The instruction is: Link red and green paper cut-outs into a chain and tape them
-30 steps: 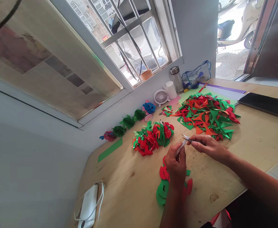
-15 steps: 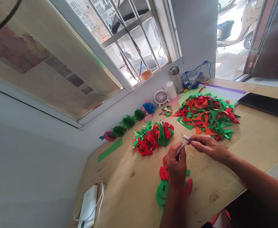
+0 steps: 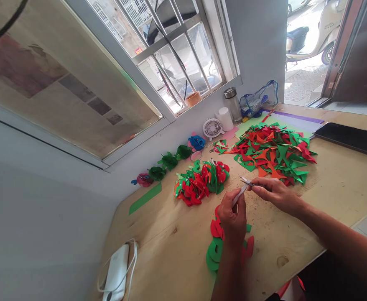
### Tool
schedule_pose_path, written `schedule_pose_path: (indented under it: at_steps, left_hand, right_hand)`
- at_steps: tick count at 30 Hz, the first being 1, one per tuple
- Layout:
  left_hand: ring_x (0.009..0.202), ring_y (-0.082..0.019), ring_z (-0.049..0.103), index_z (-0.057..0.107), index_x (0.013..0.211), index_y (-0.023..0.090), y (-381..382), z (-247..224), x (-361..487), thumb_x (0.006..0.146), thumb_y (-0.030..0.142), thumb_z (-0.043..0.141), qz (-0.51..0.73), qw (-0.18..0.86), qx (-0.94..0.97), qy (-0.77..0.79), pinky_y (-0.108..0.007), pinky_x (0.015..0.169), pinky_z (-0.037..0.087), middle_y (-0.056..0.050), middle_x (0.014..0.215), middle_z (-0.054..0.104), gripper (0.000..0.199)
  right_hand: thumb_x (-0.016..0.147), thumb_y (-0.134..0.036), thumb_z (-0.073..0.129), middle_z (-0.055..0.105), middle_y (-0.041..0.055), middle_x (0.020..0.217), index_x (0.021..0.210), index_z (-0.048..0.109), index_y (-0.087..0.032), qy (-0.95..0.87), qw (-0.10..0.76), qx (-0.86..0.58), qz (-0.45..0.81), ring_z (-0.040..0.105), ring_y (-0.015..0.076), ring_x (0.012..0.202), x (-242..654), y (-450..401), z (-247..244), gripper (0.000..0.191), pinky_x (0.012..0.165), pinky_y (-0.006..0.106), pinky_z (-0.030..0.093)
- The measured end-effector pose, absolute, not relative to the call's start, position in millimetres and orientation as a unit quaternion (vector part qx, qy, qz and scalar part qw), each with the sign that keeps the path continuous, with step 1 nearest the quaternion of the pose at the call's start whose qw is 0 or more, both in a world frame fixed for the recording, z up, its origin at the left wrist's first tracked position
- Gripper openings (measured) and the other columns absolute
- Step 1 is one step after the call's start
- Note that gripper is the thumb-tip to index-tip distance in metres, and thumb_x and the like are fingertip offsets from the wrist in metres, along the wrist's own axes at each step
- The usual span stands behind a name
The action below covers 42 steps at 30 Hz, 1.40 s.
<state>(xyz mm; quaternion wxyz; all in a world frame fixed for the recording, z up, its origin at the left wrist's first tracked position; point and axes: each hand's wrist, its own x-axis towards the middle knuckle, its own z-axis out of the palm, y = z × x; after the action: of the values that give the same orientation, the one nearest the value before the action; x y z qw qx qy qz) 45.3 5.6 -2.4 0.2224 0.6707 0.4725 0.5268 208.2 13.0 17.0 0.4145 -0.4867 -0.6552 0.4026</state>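
Note:
My left hand (image 3: 233,212) pinches a narrow white strip (image 3: 239,195) that looks like paper or tape. Closed around a pair of slim, pointed metal tweezers (image 3: 246,182), my right hand (image 3: 273,193) brings their tips to the strip's upper end. The two hands are close together above the wooden table (image 3: 158,255). Beneath my left wrist lie red and green cut paper pieces (image 3: 215,249), partly hidden by the arm. Just beyond the left hand is a heap of curved red and green pieces (image 3: 199,184), several with small white patches.
Red, orange and green paper scraps (image 3: 274,154) are piled behind my right hand. A black phone (image 3: 352,139) lies at the right. Along the wall stand a small fan (image 3: 212,128), a glass bottle (image 3: 232,104) and green paper shapes (image 3: 168,160). A white device with cable (image 3: 117,271) lies front left.
Almost nothing differs. The tweezers and the right-hand fingers have shifted very slightly at the strip's end; the left hand keeps its place.

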Motion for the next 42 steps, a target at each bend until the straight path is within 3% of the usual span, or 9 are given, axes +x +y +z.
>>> schedule_pose_path:
  at_steps: [8, 19, 30, 42]
  left_hand:
    - [0.065, -0.012, 0.062, 0.067, 0.095, 0.016, 5.5, -2.8, 44.7, 0.084, 0.023, 0.055, 0.522, 0.224, 0.676, 0.47, -0.02, 0.058, 0.049, -0.005, 0.078, 0.068, 0.018]
    - [0.064, -0.011, 0.062, 0.067, 0.093, 0.016, 5.9, -1.3, 43.3, 0.082, 0.02, 0.056, 0.531, 0.186, 0.673, 0.479, -0.019, 0.056, 0.048, -0.004, 0.078, 0.068, 0.016]
    - [0.065, -0.011, 0.063, 0.066, 0.092, 0.016, 5.0, -0.2, 43.9, 0.081, 0.021, 0.058, 0.57, 0.173, 0.636, 0.49, -0.019, 0.059, 0.05, -0.003, 0.075, 0.067, 0.015]
    - [0.07, -0.011, 0.063, 0.065, 0.095, 0.016, 5.5, 0.1, 44.4, 0.083, 0.021, 0.057, 0.554, 0.196, 0.639, 0.496, -0.019, 0.063, 0.051, -0.004, 0.08, 0.067, 0.016]
  right_hand:
    - [0.086, -0.052, 0.043, 0.052, 0.0008, 0.064, 0.08, 0.066, -0.017, -0.654, 0.423, -0.491, 0.389, 0.042, 0.0115, 0.058, 207.1, 13.8, 16.0, 0.043, 0.053, 0.024, 0.034]
    - [0.085, -0.053, 0.046, 0.042, -0.0019, 0.061, 0.082, 0.064, -0.016, -0.631, 0.427, -0.482, 0.433, 0.034, 0.0099, 0.055, 207.8, 14.5, 12.9, 0.041, 0.049, 0.024, 0.028]
    - [0.086, -0.053, 0.045, 0.05, 0.0, 0.067, 0.088, 0.066, -0.017, -0.663, 0.375, -0.479, 0.436, 0.037, 0.0101, 0.056, 209.3, 15.2, 8.8, 0.042, 0.05, 0.024, 0.028]
    - [0.085, -0.055, 0.044, 0.057, 0.0021, 0.066, 0.08, 0.068, -0.017, -0.688, 0.384, -0.481, 0.385, 0.045, 0.0113, 0.057, 206.8, 13.2, 13.9, 0.045, 0.049, 0.023, 0.033]
